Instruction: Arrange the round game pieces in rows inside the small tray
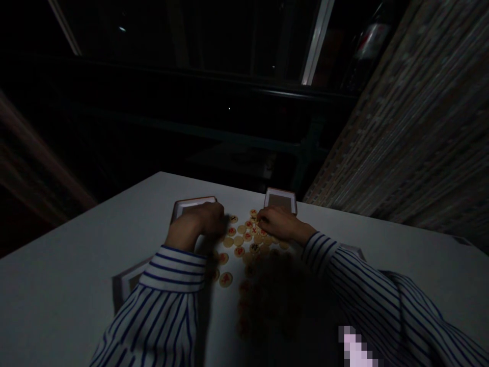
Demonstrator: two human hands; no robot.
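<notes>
Several round pale wooden game discs (239, 240) with red or black marks lie scattered on a white table (76, 265). My left hand (198, 224) rests at the discs' left edge, knuckles up and fingers curled under; what they hold is hidden. My right hand (278, 223) sits at the discs' right side, fingers bent down onto the pieces near a red-marked disc (249, 224). Both arms wear white sleeves with blue stripes. The room is very dark.
A shallow box (191, 204) lies beyond my left hand and another box (281, 200) stands beyond my right. A third box (128, 283) sits under my left forearm. A brick wall (412, 127) rises at the right. Dark window frames fill the back.
</notes>
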